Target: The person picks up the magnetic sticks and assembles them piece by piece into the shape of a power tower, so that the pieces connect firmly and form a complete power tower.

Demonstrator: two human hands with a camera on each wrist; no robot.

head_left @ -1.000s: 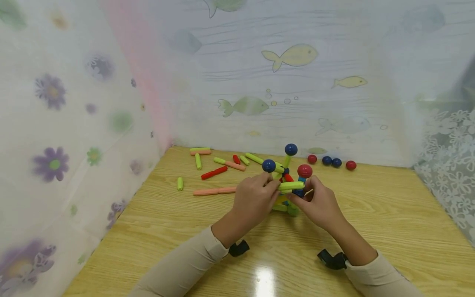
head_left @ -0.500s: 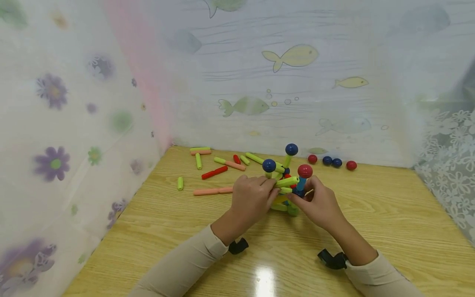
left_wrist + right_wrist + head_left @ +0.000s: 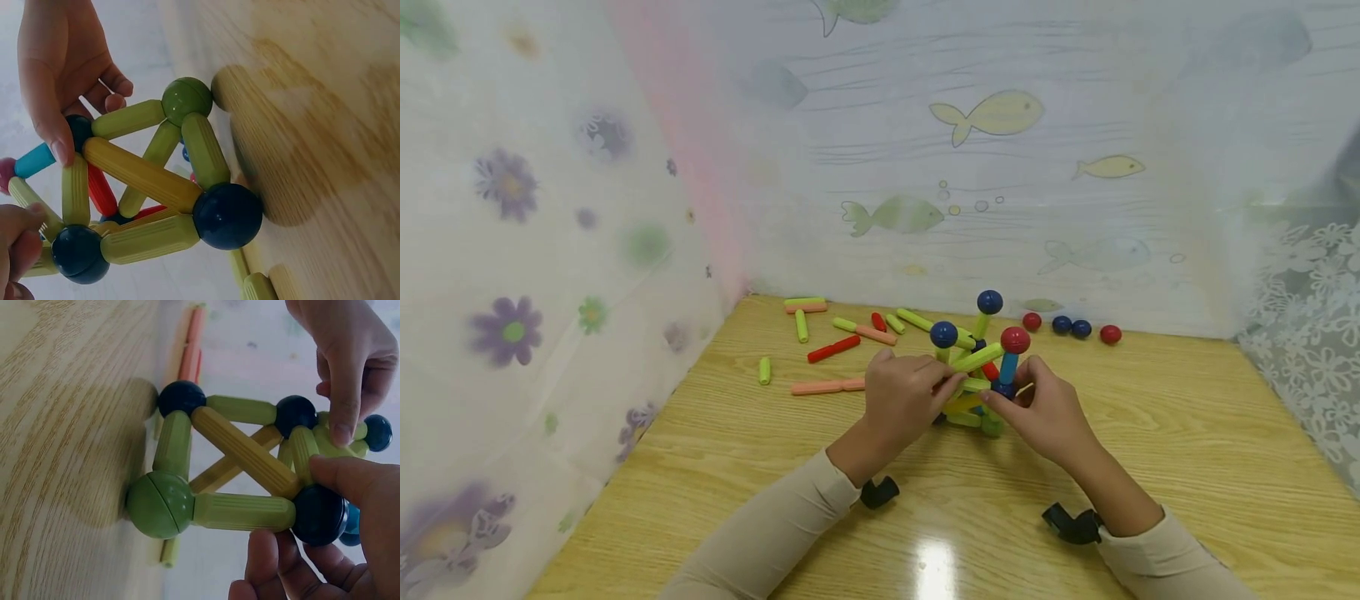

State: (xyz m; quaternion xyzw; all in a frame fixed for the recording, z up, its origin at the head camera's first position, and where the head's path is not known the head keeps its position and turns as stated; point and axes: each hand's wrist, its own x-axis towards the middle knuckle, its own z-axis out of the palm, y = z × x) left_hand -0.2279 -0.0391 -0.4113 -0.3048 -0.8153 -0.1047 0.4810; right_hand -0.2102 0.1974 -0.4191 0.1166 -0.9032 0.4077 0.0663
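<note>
A frame of magnetic rods and balls stands on the table, with a green ball (image 3: 187,100) and a dark blue ball (image 3: 227,215) at its base. My left hand (image 3: 904,390) pinches a yellow-green rod (image 3: 981,357) that slants up to the right. This rod's far end is right at the red ball (image 3: 1016,340), which tops a light blue rod (image 3: 1008,368). Below that, my right hand (image 3: 1047,410) grips the dark blue corner ball (image 3: 320,514) between thumb and fingers. Yellow rods (image 3: 247,453) cross diagonally in the frame's side.
Loose yellow-green, orange and red rods (image 3: 833,349) lie at the back left. A long orange pair of rods (image 3: 827,387) lies beside my left hand. Red and dark blue balls (image 3: 1062,325) sit along the back right, near the fish-patterned curtain (image 3: 880,150).
My left hand has shifted slightly left. The rod in it has swung from nearly level to slanting, its far end rising to the red ball. My right hand has stayed in place.
</note>
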